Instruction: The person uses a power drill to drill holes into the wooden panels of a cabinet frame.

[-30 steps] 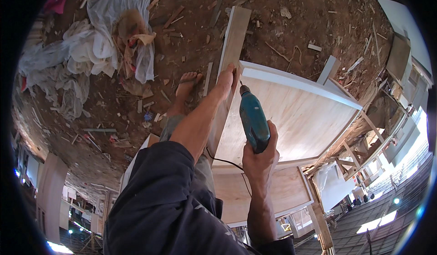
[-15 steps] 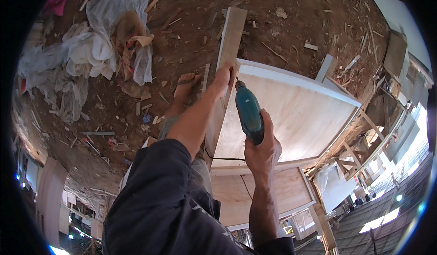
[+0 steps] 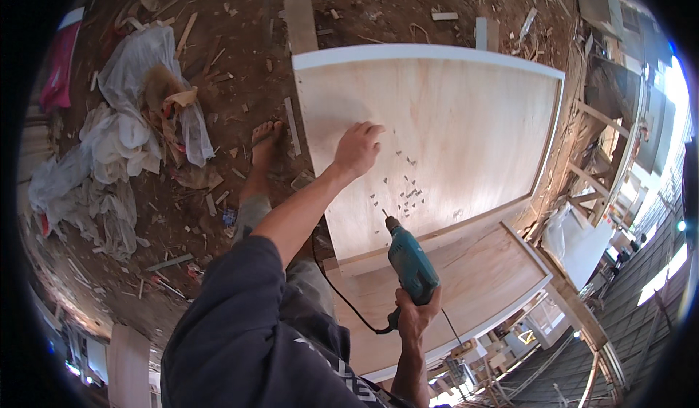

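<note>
My right hand (image 3: 418, 315) is wrapped around the handle of a teal power drill (image 3: 413, 264). The drill's bit points up and left over a pale plywood panel (image 3: 451, 116) with a white front edge strip. My left hand (image 3: 357, 150) hovers over or rests on the panel's left half, fingers slightly curled and apart, with nothing visible in them. Several small dark screws (image 3: 412, 197) lie scattered on the panel between my left hand and the drill bit. From the drill a black cord (image 3: 342, 296) loops down to the left.
A second wooden panel (image 3: 444, 288) lies nearer, below the first. Crumpled plastic sheeting (image 3: 131, 135) covers dirt ground at left, with wood scraps around. My bare foot (image 3: 267, 138) stands left of the panel. Wooden framing (image 3: 593, 182) stands at right.
My left hand has left the panel's upper left corner and its upright board for the screws. The drill has moved down, away from that corner. The view has shifted, showing more of the panel.
</note>
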A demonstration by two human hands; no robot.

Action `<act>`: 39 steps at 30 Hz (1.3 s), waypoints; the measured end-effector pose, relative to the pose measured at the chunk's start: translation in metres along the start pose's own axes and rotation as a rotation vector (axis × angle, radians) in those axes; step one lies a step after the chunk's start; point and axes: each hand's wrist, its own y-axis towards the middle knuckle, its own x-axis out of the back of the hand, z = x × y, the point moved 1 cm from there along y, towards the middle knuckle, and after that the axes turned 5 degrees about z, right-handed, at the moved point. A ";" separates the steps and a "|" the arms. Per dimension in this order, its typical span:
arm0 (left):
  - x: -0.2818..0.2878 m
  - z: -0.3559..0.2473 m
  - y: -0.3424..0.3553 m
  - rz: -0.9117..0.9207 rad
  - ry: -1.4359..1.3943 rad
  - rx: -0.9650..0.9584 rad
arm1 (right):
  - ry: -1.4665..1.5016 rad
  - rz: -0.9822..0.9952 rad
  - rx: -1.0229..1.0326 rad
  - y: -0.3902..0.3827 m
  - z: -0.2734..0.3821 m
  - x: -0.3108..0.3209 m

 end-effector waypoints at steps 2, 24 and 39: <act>-0.028 -0.017 0.017 0.144 0.148 -0.118 | 0.049 -0.032 -0.032 -0.008 -0.024 0.011; 0.034 -0.029 -0.101 -0.244 -1.679 1.001 | 0.273 0.215 0.179 -0.001 0.027 -0.046; 0.086 0.040 -0.084 -0.236 -1.823 0.892 | -0.227 0.255 0.429 0.017 0.109 -0.116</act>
